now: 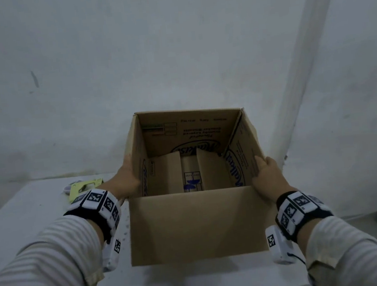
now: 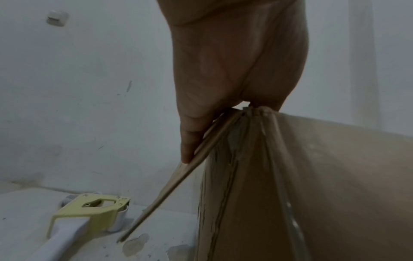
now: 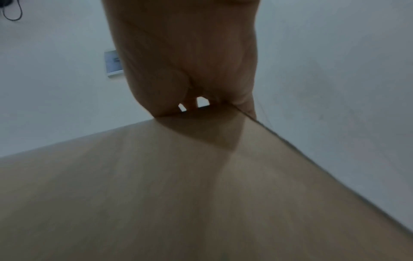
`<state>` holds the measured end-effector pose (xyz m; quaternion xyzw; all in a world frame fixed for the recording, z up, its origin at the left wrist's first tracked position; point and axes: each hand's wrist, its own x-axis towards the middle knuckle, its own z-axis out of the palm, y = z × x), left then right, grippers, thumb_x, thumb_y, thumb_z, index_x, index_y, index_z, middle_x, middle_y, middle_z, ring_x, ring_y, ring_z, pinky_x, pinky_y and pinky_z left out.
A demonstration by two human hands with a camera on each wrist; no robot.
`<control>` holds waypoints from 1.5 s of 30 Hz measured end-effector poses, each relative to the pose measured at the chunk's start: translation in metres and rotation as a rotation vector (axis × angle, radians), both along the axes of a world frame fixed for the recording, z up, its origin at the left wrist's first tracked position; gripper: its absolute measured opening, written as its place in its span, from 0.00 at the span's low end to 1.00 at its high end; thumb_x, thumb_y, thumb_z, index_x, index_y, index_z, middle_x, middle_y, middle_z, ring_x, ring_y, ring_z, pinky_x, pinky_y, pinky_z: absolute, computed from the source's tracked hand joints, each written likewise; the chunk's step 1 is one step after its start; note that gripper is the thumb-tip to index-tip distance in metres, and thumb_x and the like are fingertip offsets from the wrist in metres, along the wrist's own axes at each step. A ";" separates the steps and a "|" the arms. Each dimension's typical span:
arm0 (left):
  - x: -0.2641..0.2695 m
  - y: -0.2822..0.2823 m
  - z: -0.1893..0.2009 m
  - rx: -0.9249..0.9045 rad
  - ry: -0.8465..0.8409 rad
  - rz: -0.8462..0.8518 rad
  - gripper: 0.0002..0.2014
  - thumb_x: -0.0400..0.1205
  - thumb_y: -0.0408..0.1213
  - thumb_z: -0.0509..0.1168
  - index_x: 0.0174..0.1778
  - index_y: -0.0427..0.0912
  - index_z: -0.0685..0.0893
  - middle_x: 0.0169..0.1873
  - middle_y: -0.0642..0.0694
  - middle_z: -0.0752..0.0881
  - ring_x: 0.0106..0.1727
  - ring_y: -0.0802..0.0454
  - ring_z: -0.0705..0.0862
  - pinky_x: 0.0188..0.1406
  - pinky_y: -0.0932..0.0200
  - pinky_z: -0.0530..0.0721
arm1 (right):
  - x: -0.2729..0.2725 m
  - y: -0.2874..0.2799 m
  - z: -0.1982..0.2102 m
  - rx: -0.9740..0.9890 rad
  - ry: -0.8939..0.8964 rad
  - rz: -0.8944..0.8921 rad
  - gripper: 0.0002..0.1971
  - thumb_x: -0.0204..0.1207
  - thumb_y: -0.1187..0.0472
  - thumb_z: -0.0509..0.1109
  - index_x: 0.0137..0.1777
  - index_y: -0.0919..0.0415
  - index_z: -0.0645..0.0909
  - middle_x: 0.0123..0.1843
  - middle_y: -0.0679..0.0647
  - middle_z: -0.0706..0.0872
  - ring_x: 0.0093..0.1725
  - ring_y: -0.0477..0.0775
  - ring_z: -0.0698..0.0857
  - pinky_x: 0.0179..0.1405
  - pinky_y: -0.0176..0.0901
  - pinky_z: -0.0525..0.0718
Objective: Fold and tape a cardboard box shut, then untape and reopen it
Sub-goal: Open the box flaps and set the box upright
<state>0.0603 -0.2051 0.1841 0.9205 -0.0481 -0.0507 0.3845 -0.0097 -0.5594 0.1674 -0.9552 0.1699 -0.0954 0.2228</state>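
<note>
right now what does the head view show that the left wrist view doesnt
Only the head view shows the right hand on the right flap, both wrist bands, and the open inside of the cardboard box with printed walls.

Only the left wrist view shows the left hand pinching the left flap's edge up close, and the tape dispenser's white handle.

Both show the box, the left hand, the yellow tape dispenser, the white table and wall.

The cardboard box bears blurred, upside-down blue print inside, none of it clearly readable.
</note>
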 end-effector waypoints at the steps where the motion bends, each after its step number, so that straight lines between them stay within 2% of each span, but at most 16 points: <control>1: 0.001 0.001 -0.004 -0.012 -0.010 -0.010 0.40 0.79 0.23 0.58 0.83 0.44 0.43 0.74 0.40 0.69 0.69 0.37 0.74 0.61 0.46 0.78 | -0.002 0.004 -0.003 0.006 -0.043 -0.026 0.26 0.80 0.62 0.60 0.79 0.61 0.65 0.77 0.67 0.65 0.73 0.69 0.69 0.75 0.55 0.69; 3: -0.001 0.003 -0.007 -0.008 -0.027 -0.022 0.38 0.81 0.24 0.55 0.83 0.48 0.45 0.74 0.38 0.69 0.70 0.37 0.74 0.67 0.47 0.76 | -0.006 0.012 -0.007 0.042 -0.093 -0.063 0.22 0.82 0.54 0.60 0.73 0.63 0.74 0.76 0.66 0.66 0.74 0.68 0.67 0.76 0.55 0.66; 6: -0.006 0.002 -0.011 -0.008 -0.047 0.046 0.34 0.83 0.27 0.51 0.83 0.51 0.46 0.76 0.36 0.69 0.69 0.36 0.76 0.62 0.47 0.78 | -0.012 0.014 -0.013 0.063 -0.086 -0.031 0.25 0.81 0.42 0.61 0.68 0.60 0.80 0.80 0.60 0.60 0.78 0.65 0.64 0.77 0.55 0.65; 8: -0.007 0.001 -0.018 0.011 -0.092 0.116 0.30 0.86 0.31 0.50 0.83 0.49 0.49 0.77 0.36 0.68 0.71 0.36 0.75 0.62 0.48 0.76 | -0.016 0.010 -0.018 0.078 -0.097 0.035 0.26 0.77 0.39 0.63 0.63 0.57 0.82 0.81 0.56 0.57 0.79 0.64 0.62 0.79 0.58 0.65; 11: -0.009 -0.003 -0.023 -0.004 -0.167 0.212 0.24 0.87 0.33 0.49 0.81 0.45 0.58 0.72 0.32 0.75 0.65 0.33 0.78 0.61 0.45 0.78 | -0.023 0.003 -0.025 0.054 -0.051 0.131 0.26 0.75 0.36 0.65 0.66 0.51 0.79 0.84 0.55 0.47 0.81 0.65 0.56 0.80 0.61 0.61; 14: -0.015 -0.013 -0.025 -0.029 -0.168 0.294 0.26 0.87 0.32 0.48 0.83 0.45 0.55 0.73 0.32 0.73 0.68 0.32 0.76 0.61 0.47 0.75 | -0.030 0.002 -0.026 -0.016 -0.011 0.161 0.26 0.74 0.37 0.67 0.65 0.53 0.77 0.86 0.59 0.42 0.83 0.65 0.51 0.82 0.59 0.58; 18: -0.027 -0.027 -0.029 -0.044 -0.172 0.336 0.28 0.86 0.33 0.51 0.83 0.49 0.54 0.71 0.31 0.76 0.63 0.32 0.79 0.53 0.49 0.77 | -0.032 -0.001 -0.023 0.017 -0.034 0.120 0.23 0.74 0.40 0.69 0.59 0.58 0.79 0.85 0.59 0.47 0.82 0.64 0.54 0.81 0.57 0.61; 20: -0.032 -0.036 -0.028 -0.060 -0.163 0.323 0.28 0.85 0.33 0.51 0.83 0.49 0.55 0.72 0.33 0.75 0.64 0.32 0.79 0.56 0.48 0.78 | -0.032 -0.010 -0.020 0.021 -0.070 0.105 0.20 0.73 0.41 0.71 0.53 0.58 0.79 0.83 0.60 0.53 0.80 0.65 0.60 0.78 0.57 0.66; 22: -0.038 -0.049 -0.023 -0.065 -0.138 0.307 0.27 0.86 0.34 0.51 0.83 0.47 0.55 0.76 0.35 0.72 0.70 0.34 0.75 0.63 0.48 0.76 | -0.035 -0.023 -0.017 0.017 -0.102 0.087 0.20 0.72 0.42 0.72 0.51 0.59 0.81 0.78 0.60 0.61 0.74 0.66 0.67 0.73 0.58 0.71; 26: -0.049 -0.075 -0.013 -0.077 -0.123 0.251 0.23 0.88 0.39 0.50 0.80 0.40 0.61 0.78 0.36 0.68 0.77 0.37 0.69 0.72 0.49 0.69 | -0.042 -0.049 -0.007 0.013 -0.132 0.046 0.22 0.72 0.42 0.72 0.50 0.63 0.81 0.69 0.60 0.71 0.68 0.66 0.72 0.68 0.56 0.75; 29: -0.056 -0.090 -0.014 -0.153 -0.089 0.254 0.28 0.87 0.49 0.51 0.82 0.41 0.58 0.81 0.40 0.64 0.80 0.41 0.65 0.76 0.48 0.65 | -0.045 -0.061 -0.002 0.030 -0.118 0.012 0.22 0.73 0.42 0.71 0.51 0.62 0.80 0.67 0.61 0.72 0.68 0.67 0.72 0.66 0.55 0.75; 33: -0.057 -0.100 -0.017 -0.216 -0.103 0.301 0.32 0.85 0.51 0.55 0.82 0.39 0.57 0.78 0.37 0.67 0.77 0.39 0.69 0.73 0.45 0.69 | -0.047 -0.063 -0.004 0.099 -0.090 -0.009 0.25 0.73 0.41 0.70 0.60 0.60 0.79 0.81 0.62 0.59 0.78 0.68 0.62 0.75 0.59 0.70; 35: -0.054 -0.100 -0.018 -0.194 -0.107 0.331 0.31 0.85 0.51 0.56 0.81 0.38 0.58 0.77 0.36 0.69 0.76 0.36 0.70 0.72 0.44 0.70 | -0.048 -0.059 -0.004 0.121 -0.090 -0.011 0.26 0.75 0.42 0.69 0.65 0.60 0.77 0.84 0.61 0.52 0.81 0.67 0.57 0.76 0.58 0.66; 38: -0.047 -0.103 -0.021 -0.108 -0.094 0.407 0.31 0.84 0.53 0.54 0.79 0.38 0.62 0.74 0.33 0.72 0.72 0.31 0.73 0.70 0.39 0.72 | -0.046 -0.058 -0.002 0.145 -0.086 -0.017 0.27 0.76 0.43 0.69 0.69 0.59 0.75 0.85 0.61 0.48 0.82 0.66 0.53 0.78 0.58 0.62; 42: -0.045 -0.116 -0.025 -0.141 -0.064 0.466 0.35 0.82 0.57 0.55 0.79 0.38 0.59 0.74 0.32 0.70 0.72 0.30 0.72 0.70 0.38 0.72 | -0.038 -0.064 -0.004 0.141 -0.087 -0.029 0.28 0.76 0.43 0.68 0.70 0.59 0.74 0.84 0.63 0.52 0.82 0.68 0.54 0.79 0.60 0.63; 45: -0.042 -0.120 -0.027 -0.223 -0.075 0.436 0.40 0.79 0.60 0.60 0.80 0.39 0.57 0.76 0.35 0.68 0.74 0.33 0.71 0.70 0.40 0.73 | -0.030 -0.068 -0.006 0.124 -0.102 -0.033 0.29 0.74 0.41 0.69 0.69 0.59 0.74 0.80 0.65 0.60 0.79 0.69 0.60 0.77 0.62 0.67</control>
